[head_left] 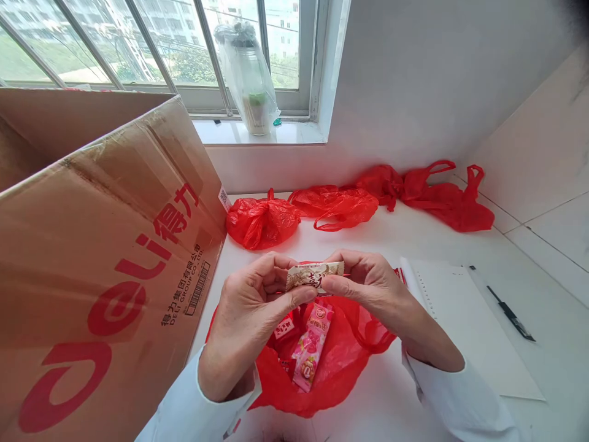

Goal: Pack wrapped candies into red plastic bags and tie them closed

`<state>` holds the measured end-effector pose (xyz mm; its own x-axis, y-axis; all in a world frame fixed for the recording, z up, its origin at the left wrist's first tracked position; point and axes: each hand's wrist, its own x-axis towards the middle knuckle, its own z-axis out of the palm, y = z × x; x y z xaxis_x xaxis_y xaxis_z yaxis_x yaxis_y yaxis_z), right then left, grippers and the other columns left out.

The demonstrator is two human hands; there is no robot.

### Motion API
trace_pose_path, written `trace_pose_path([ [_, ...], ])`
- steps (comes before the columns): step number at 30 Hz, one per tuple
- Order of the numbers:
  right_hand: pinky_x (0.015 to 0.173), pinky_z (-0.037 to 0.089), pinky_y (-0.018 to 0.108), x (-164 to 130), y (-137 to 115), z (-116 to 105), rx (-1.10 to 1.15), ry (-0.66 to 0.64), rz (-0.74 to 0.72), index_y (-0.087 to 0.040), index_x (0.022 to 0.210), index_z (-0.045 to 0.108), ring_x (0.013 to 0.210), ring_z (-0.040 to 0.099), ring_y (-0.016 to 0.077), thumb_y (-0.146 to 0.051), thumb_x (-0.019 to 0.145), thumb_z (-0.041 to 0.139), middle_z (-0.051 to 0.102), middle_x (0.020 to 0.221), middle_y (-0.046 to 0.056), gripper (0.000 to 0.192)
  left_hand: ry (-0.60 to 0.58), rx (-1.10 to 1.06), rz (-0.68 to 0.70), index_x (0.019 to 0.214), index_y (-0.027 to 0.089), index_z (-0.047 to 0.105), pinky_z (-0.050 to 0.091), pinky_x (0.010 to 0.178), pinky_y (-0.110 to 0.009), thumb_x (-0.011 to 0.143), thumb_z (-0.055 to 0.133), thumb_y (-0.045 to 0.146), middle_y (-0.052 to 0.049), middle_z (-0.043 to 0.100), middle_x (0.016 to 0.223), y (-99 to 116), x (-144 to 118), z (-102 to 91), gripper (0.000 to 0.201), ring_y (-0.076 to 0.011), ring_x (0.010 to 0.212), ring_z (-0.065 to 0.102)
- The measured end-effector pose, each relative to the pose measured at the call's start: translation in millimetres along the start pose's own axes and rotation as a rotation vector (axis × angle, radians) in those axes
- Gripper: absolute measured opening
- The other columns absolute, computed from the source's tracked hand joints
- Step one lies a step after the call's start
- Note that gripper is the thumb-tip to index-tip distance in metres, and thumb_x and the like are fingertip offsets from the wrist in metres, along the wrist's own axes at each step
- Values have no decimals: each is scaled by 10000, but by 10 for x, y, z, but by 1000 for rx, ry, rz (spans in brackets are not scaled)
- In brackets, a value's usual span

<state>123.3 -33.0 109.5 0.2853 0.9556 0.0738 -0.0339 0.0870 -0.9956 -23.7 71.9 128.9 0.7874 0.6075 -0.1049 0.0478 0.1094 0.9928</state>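
Between my two hands is a small wrapped candy [313, 274] with a cream and gold wrapper and dark red lettering. My left hand [253, 310] pinches its left end with the thumb in front. At the other end, my right hand [368, 288] grips it between thumb and fingers. Below them an opened red plastic bag [340, 374] lies on the white surface. Inside it are a pink snack packet [311, 347] and a red packet [284, 326] with white print; my left hand and wrist hide part of the contents.
A large Deli cardboard box [138, 264] stands at the left. Red plastic bags [263, 220] line the wall. On the right lie a notepad [464, 325] and a black pen [510, 314]. A bagged jar [252, 86] stands on the windowsill.
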Motion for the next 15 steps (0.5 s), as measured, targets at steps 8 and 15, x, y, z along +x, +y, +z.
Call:
trace_pose_path([
  [8, 632, 452, 262, -8, -13, -612, -441, 317, 73, -186, 759, 641, 694, 594, 155, -421, 792, 688, 644, 747, 11, 242, 182, 700, 201, 948, 230, 634, 491, 769, -331, 864, 620, 424, -22, 695, 977, 26, -17, -154, 211, -200, 833, 654],
  [15, 721, 499, 328, 13, 324, -1245, -769, 361, 300, -172, 911, 706, 819, 679, 237, -419, 825, 626, 735, 892, 89, 273, 140, 1188, 400, 806, 231, 685, 271, 1095, -542, 867, 557, 279, -91, 583, 1271, 109, -319, -179, 150, -386, 1369, 289],
])
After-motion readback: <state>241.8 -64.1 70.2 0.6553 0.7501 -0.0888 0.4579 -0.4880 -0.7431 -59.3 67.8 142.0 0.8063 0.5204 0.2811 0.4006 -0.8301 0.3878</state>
